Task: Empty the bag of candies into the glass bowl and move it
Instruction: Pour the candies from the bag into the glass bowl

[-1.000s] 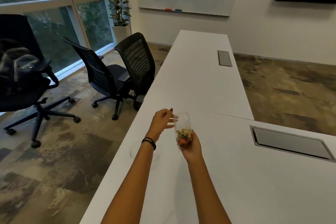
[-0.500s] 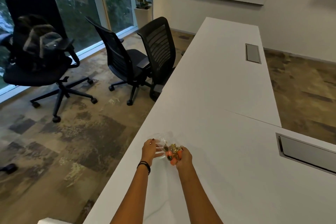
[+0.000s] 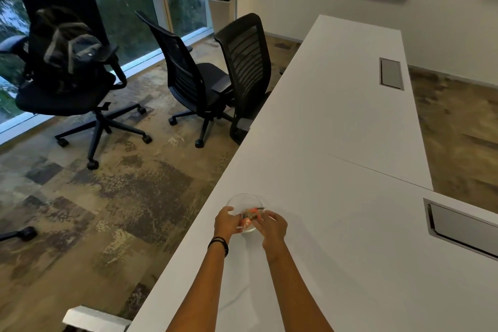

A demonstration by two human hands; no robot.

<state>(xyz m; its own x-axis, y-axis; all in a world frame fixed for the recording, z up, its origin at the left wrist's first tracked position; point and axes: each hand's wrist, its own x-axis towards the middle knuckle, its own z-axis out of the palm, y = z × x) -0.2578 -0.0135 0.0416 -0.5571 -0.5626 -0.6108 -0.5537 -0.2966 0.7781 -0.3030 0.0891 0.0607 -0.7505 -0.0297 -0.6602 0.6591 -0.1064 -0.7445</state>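
Note:
A clear glass bowl point(image 3: 244, 201) sits on the white table point(image 3: 350, 224) near its left edge. Both my hands hold a small clear bag of candies point(image 3: 249, 219) tipped over the bowl's near side. My left hand point(image 3: 225, 222), with a black band on its wrist, pinches the bag's open end. My right hand point(image 3: 272, 228) grips the other end from the right. Orange and dark candies show between my hands, blurred; I cannot tell whether any lie in the bowl.
Two black office chairs point(image 3: 215, 81) stand by the table's left edge, and a third one point(image 3: 62, 67) carries a backpack. Grey cable hatches point(image 3: 390, 73) point(image 3: 463, 226) are set into the table top. A white box corner point(image 3: 94, 318) shows at the lower left.
My hands have lowered the bag from in front of me down onto the bowl and tipped it over. The camera view has tilted down and turned left.

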